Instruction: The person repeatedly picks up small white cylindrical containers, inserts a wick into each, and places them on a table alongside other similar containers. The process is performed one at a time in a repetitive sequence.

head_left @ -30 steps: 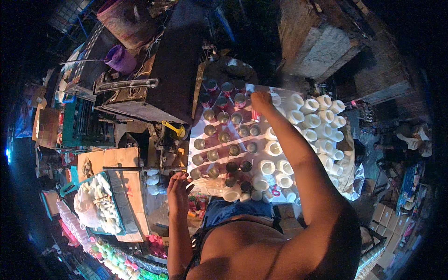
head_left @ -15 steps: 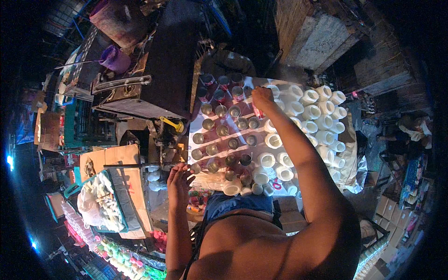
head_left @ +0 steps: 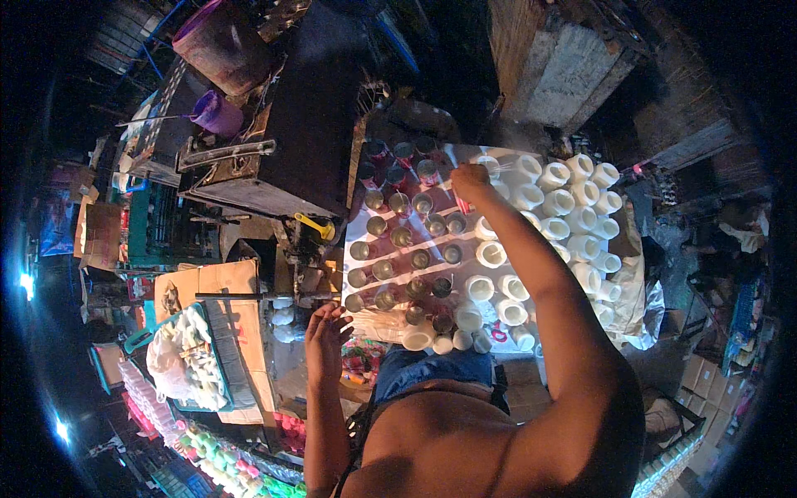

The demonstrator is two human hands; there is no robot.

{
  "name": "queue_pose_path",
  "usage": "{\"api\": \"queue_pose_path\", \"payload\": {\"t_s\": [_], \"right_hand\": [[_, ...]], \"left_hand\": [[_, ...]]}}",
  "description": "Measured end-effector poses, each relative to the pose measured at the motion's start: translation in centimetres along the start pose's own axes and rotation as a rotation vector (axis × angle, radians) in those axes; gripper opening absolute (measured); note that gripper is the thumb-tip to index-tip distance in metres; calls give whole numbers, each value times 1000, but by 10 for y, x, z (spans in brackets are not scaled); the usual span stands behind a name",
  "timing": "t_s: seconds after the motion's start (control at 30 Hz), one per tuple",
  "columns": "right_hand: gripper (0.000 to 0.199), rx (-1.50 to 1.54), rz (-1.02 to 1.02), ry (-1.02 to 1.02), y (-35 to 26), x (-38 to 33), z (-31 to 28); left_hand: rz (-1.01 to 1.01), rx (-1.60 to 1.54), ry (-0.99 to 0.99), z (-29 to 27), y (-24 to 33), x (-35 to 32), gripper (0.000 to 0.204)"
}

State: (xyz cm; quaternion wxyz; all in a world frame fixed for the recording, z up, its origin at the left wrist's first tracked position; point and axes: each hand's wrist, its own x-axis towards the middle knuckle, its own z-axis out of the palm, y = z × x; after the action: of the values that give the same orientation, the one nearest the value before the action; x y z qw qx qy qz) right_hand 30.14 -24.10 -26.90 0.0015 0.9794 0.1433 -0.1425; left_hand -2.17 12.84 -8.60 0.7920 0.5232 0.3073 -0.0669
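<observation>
My right hand (head_left: 471, 183) is closed at the far middle of the table. A red can (head_left: 462, 204) shows just under its fingers. Fine pale strands show beside the hand; whether they are in its grip is unclear. Below the table's near left corner, my left hand (head_left: 325, 334) is held with loosely bent fingers apart and nothing visible in it. Rows of open metal cans (head_left: 383, 270), some with red sides, cover the left half of the table. White rounded pots with open mouths (head_left: 479, 288) crowd the right half, partly hidden by my right forearm.
Red-handled scissors (head_left: 498, 335) lie among the near pots. A dark cabinet (head_left: 290, 124) stands at the left of the table, with a yellow-handled tool (head_left: 314, 226) by its corner. Farther left, a teal tray (head_left: 220, 365) of whitish pieces rests on cardboard.
The whole view has shifted slightly, so the table sits a little lower and to the right. My right hand stays over the same spot; my left hand stays near the table's corner.
</observation>
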Motion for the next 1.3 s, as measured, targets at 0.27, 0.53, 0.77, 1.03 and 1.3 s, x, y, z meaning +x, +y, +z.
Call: {"api": "queue_pose_path", "payload": {"t_s": [0.27,0.53,0.77,1.03,1.3], "right_hand": [[12,160,-42,204,-3,-31,-1],[36,360,38,491,-16,-76,-22],[17,1566,-174,413,-76,-193,-44],[29,2125,274,460,-139,-307,-122],[31,2620,257,780,-131,-333,-131]], "left_hand": [[61,-52,63,-15,-19,-27,23],[66,13,-35,16,-21,-44,19],[130,382,-318,77,-32,-25,30],[453,610,-854,176,-57,-21,43],[551,1211,-889,191,-33,-28,21]]}}
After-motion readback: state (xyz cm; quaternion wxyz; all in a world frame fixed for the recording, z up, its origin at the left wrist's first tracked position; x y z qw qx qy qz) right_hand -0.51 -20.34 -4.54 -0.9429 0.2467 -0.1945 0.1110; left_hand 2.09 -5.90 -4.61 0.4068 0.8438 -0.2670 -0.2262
